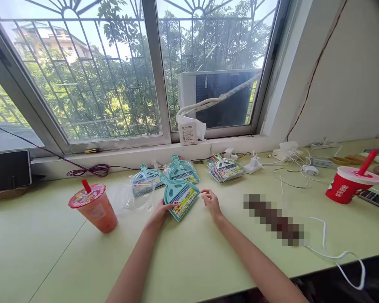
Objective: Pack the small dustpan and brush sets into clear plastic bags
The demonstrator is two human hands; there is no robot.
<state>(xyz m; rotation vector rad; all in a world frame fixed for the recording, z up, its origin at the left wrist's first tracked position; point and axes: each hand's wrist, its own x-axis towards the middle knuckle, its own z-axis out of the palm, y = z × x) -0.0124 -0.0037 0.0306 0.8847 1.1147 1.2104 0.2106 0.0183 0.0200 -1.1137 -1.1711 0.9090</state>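
Observation:
My left hand point(159, 213) grips a small teal dustpan-and-brush set point(179, 198) by its lower left edge, thumb over the front. The set has dark bristles and a yellow printed label, and its handle points up and left. Just off its right edge, my right hand point(211, 203) has its fingers loosely bent and apart, with nothing visible in them. Behind the held set are two more teal dustpan sets, one on the left point(145, 180) and one in clear wrap point(181, 168). Clear plastic film point(139, 202) lies beside the left one.
A wrapped stack of dustpan sets point(225, 168) lies farther right. A pink drink cup point(96, 210) stands left; a red cup point(349, 185) stands right. White cables point(326, 252) and a pixelated strip point(274, 219) lie on the pale green table point(183, 265). A black tablet point(9, 170) leans near the window.

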